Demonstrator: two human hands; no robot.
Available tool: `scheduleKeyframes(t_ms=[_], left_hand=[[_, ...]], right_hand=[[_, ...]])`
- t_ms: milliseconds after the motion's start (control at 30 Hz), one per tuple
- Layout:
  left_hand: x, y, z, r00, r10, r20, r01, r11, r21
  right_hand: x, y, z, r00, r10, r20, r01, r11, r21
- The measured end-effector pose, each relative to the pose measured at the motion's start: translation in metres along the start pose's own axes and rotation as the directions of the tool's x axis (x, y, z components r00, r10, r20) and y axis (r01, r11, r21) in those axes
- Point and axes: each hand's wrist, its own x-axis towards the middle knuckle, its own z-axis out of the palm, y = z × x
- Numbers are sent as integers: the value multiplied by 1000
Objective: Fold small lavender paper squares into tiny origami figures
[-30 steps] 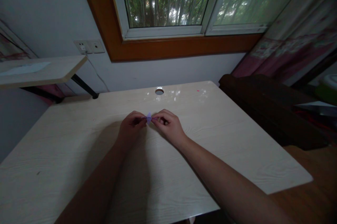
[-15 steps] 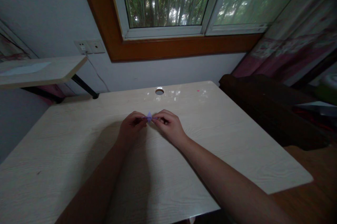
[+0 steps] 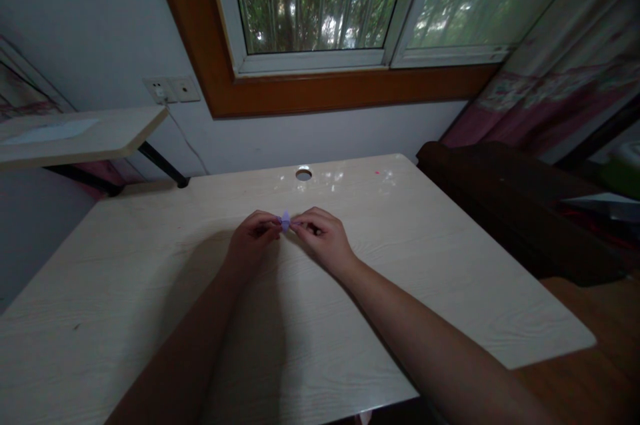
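A small piece of folded purple paper [image 3: 285,220] is held between my two hands, just above the pale wood-grain table [image 3: 440,258]. My left hand [image 3: 253,235] pinches its left end between thumb and forefinger. On the opposite side my right hand [image 3: 323,230] grips the right end in the same kind of pinch. The middle of the paper shows between the fingertips as a pointed shape; both ends are covered by my fingers.
A round cable hole [image 3: 303,174] lies behind my hands near the table's back edge. A raised shelf [image 3: 115,135] on black legs stands at the left. A tiny red speck [image 3: 377,172] is at the back right. Dark wooden furniture [image 3: 510,212] sits beyond the table's right edge.
Hardly anything differs. Both hands keep their pinch on the purple paper, whose visible middle looks slightly narrower between the fingertips.
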Motion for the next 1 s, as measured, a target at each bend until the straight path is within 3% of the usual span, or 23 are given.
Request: scheduleKeyframes(t_ms=[300, 733, 1000], left_hand=[[0, -1, -3, 1000, -4, 7, 3, 997, 73], [0, -2, -5, 999, 36, -39, -32, 996, 86], [0, -2, -6, 999, 4, -41, -1, 998, 66]], right_hand=[[-1, 3, 2, 1000, 5, 31, -5, 1000, 10], [-1, -2, 1, 999, 22, -44, -22, 1000, 6], [0, -3, 0, 999, 33, -32, -32, 999, 20]])
